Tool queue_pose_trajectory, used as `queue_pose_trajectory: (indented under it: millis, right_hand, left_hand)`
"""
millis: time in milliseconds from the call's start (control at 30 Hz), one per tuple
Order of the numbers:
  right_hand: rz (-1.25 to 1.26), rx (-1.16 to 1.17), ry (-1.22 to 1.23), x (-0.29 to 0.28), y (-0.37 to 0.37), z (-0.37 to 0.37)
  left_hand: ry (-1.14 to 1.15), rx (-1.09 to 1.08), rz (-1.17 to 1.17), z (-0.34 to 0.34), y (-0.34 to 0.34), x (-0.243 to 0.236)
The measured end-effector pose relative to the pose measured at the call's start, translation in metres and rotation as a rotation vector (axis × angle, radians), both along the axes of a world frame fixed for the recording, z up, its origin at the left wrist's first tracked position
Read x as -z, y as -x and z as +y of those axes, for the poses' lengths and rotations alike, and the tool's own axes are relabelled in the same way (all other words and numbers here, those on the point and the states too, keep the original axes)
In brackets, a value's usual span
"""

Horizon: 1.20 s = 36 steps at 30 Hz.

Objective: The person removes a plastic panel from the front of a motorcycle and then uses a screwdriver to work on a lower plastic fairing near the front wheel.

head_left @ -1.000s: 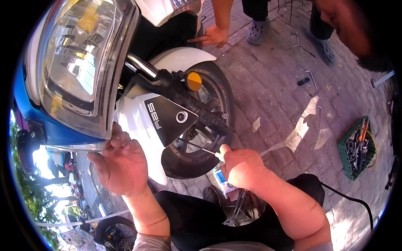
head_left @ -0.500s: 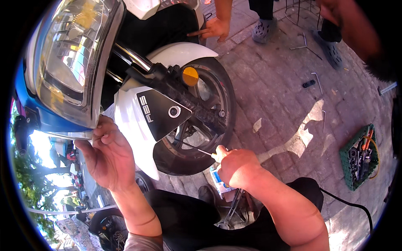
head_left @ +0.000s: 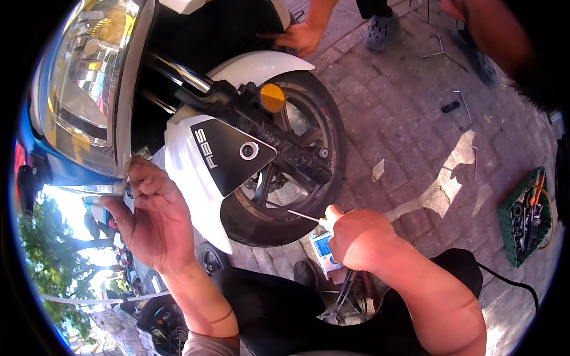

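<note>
Closest in, the person's right hand (head_left: 362, 237) is closed in a fist, its fingers wrapped around the pale handle of what looks like a screwdriver (head_left: 303, 215), whose slim metal shaft points leftward over the motorcycle's front tyre (head_left: 279, 234); whether the tip touches anything cannot be told. A blue-and-white carton (head_left: 323, 252) lies just below that hand. The left hand (head_left: 155, 222) reaches up, palm showing, fingers half-curled with a gap to the thumb; they meet the lower edge of the headlight unit (head_left: 83, 113), though how firmly they pinch it cannot be told. That edge probably calls for light, spread support, since a hard squeeze at one spot could flex the clear lens. The tool should be steadiest with the wrist straight and the shaft in line with whatever it bears on, clear of the spokes and the white front fender (head_left: 193, 178). Beyond the fork's orange reflector (head_left: 272, 98), a co-worker's hand (head_left: 303, 38) is by the dark bodywork, so any strong push or pull deserves care. Off to the right, a green tool basket (head_left: 509, 249) sits on the paving (head_left: 380, 136); farther up lies a three-armed wrench (head_left: 442, 53).
</note>
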State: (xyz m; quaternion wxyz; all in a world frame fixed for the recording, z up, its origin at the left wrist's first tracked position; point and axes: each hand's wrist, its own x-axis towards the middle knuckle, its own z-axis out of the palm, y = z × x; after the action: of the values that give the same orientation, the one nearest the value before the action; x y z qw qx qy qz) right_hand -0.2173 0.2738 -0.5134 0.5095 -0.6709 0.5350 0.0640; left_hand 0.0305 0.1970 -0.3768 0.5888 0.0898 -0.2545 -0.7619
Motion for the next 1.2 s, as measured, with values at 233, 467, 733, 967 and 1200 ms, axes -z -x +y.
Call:
queue_pose_trajectory:
  millis: [233, 467, 733, 967, 1200]
  right_hand:
    - [0.016, -0.012, 0.029, 0.003, 0.008, -0.004]
    - [0.015, -0.016, 0.088, 0.017, 0.003, -0.001]
    - [0.013, -0.048, 0.083, 0.014, -0.001, -0.006]
    - [0.002, -0.070, 0.082, 0.012, -0.003, -0.006]
    - [-0.013, -0.055, 0.075, 0.013, -0.002, -0.007]
  left_hand:
    - [-0.023, -0.084, -0.004, 0.002, 0.006, -0.002]
    - [0.016, -0.082, -0.008, 0.002, 0.012, -0.001]
    - [0.041, -0.075, -0.030, 0.003, 0.004, 0.001]
    - [0.020, -0.142, -0.046, 0.004, 0.007, 0.000]
    - [0.045, -0.089, -0.031, 0.004, 0.003, 0.002]
